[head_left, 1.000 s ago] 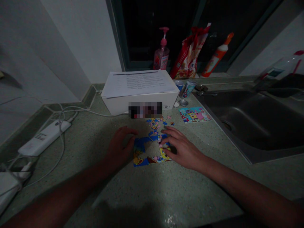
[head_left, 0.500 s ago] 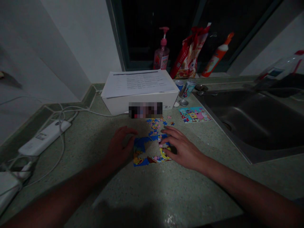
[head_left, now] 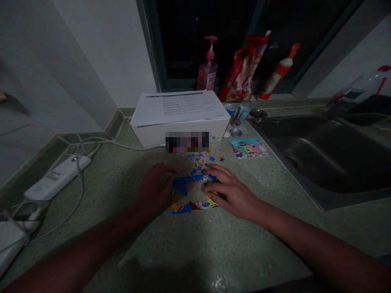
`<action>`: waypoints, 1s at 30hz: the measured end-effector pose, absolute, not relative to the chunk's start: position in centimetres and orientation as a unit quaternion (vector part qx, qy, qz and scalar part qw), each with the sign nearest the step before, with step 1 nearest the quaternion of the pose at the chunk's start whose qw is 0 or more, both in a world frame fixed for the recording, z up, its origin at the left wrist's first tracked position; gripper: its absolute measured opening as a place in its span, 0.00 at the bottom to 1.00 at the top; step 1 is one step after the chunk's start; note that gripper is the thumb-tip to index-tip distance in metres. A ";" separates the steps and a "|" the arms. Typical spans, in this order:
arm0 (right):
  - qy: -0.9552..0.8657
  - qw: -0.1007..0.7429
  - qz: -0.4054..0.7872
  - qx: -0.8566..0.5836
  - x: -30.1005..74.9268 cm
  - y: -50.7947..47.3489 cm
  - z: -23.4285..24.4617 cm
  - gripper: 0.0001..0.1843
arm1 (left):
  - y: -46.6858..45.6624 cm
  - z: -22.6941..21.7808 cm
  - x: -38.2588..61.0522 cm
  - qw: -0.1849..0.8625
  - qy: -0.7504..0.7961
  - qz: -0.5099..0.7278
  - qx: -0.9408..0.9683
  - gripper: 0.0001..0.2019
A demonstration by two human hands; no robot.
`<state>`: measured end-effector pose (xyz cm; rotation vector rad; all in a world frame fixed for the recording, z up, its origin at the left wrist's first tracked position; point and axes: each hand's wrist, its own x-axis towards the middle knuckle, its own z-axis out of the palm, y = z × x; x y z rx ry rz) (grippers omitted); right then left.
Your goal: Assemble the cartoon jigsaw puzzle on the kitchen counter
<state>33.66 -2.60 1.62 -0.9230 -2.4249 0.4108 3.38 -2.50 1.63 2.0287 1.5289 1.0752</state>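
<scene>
A partly assembled jigsaw puzzle (head_left: 180, 209) lies flat on the counter, its blue border joined around a bare gap in the middle. My right hand (head_left: 233, 191) rests over the puzzle's right side, fingers spread and covering part of it. At the left edge of the puzzle is my left hand (head_left: 155, 185), with thumb and fingers apart and nothing seen between them. Several loose puzzle pieces (head_left: 199, 159) are scattered just beyond the puzzle. Right of those lies a colourful cartoon picture card (head_left: 250, 147).
Behind the pieces stands a white box (head_left: 180, 126) with printed paper on top. Cans (head_left: 242, 114) sit beside it, near a metal sink (head_left: 324, 154) on the right. A white power strip (head_left: 58, 177) and cables lie left. A pink pump bottle (head_left: 207, 73) stands at the window.
My right hand has shifted slightly left, farther over the puzzle's right side. My left hand has stayed in about the same place.
</scene>
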 end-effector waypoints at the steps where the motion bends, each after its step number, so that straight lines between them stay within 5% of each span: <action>1: -0.895 0.253 0.149 -0.337 33.6 -2.6 1.6 0.07 | -2.5 1.6 3.4 0.189 0.544 0.382 0.723 0.10; 30: -0.893 0.248 0.138 -0.348 34.0 -2.3 1.2 0.07 | -2.5 1.6 3.3 0.190 0.547 0.380 0.721 0.10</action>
